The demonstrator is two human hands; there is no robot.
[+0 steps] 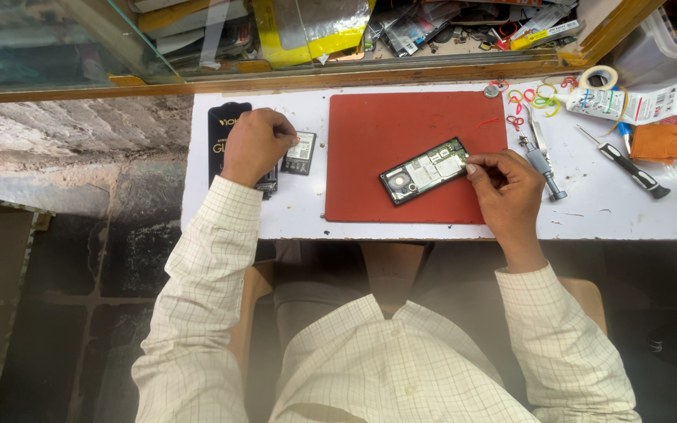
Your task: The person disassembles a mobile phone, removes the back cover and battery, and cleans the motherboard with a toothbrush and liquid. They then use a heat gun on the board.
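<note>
White worktable (605, 215) beside stone floor (72, 157), below a glass counter (33, 39).

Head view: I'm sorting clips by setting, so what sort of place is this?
Most likely a small phone repair counter. An opened phone lies on a red mat by the right hand, screwdrivers lie on the white table, and the left hand touches a loose battery.
</note>
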